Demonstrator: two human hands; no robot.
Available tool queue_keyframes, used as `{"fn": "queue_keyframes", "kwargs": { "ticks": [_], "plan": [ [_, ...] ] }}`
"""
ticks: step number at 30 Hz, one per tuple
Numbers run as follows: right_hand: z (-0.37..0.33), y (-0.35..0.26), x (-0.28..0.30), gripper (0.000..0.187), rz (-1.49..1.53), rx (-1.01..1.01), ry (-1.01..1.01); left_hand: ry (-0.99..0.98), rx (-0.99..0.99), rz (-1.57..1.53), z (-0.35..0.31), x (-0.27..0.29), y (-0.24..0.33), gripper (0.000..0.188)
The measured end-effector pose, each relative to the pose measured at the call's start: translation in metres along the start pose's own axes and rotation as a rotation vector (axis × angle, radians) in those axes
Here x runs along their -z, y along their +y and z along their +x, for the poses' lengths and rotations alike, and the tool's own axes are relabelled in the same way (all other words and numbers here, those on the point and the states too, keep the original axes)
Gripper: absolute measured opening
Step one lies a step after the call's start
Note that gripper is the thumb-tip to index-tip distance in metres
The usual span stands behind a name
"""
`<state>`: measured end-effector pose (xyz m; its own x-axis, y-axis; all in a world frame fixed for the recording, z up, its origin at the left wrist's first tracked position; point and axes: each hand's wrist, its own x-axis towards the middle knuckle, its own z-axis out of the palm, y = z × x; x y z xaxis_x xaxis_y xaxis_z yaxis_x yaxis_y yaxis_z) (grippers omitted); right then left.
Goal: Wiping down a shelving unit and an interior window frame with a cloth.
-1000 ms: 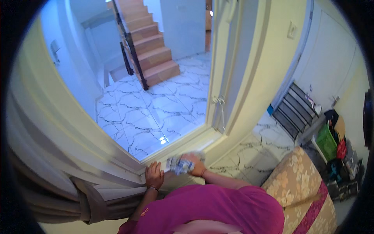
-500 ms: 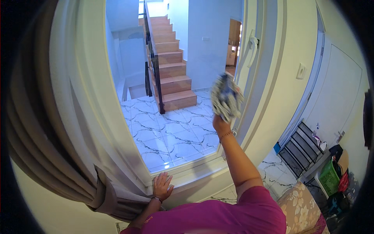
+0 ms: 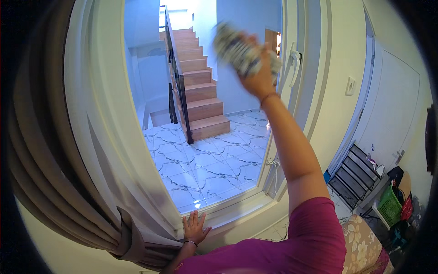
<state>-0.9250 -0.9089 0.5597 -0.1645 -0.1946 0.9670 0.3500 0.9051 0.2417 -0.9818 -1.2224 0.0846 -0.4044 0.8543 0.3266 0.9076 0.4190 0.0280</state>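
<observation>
A crumpled grey-and-white patterned cloth (image 3: 232, 48), blurred by motion, is bunched in my right hand (image 3: 259, 75). That arm reaches up and forward, with the cloth in front of the upper part of the window glass (image 3: 246, 98). I cannot tell whether the cloth presses on the pane. Low on the left, my left hand (image 3: 196, 228) lies with its fingers spread on the white window sill (image 3: 237, 211), at the frame's lower corner. Right of the cloth, the white window handle (image 3: 295, 68) is on the frame.
A brown tied-back curtain (image 3: 59, 173) hangs at my left. Behind the glass are wooden stairs (image 3: 203, 93) with a black railing and a marbled floor. On the right stand a black rack (image 3: 353, 176), a white door (image 3: 392, 100), a green basket (image 3: 391, 205) and a floral cushioned seat (image 3: 360, 239).
My right hand has swept up and to the left with the cloth, from beside the frame to higher over the glass. My left hand stays on the sill. The view has shifted slightly.
</observation>
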Motion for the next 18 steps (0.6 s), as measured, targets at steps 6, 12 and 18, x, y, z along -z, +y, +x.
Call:
{"fn": "queue_keyframes", "kwargs": {
  "ticks": [6, 12, 18],
  "plan": [
    [0.004, -0.032, -0.003, 0.048, 0.599, -0.229, 0.034, 0.04, -0.005, -0.034, -0.001, -0.003, -0.004, 0.069],
    [0.009, -0.098, 0.021, 0.052, 0.368, 1.063, -0.407, 0.038, -0.003, 0.0, -0.006, -0.005, -0.007, 0.069],
    [0.084, -0.003, 0.037, 0.039, 0.431, -0.404, -0.039, 0.044, -0.019, -0.049, -0.004, -0.009, -0.006, 0.068]
  ]
}}
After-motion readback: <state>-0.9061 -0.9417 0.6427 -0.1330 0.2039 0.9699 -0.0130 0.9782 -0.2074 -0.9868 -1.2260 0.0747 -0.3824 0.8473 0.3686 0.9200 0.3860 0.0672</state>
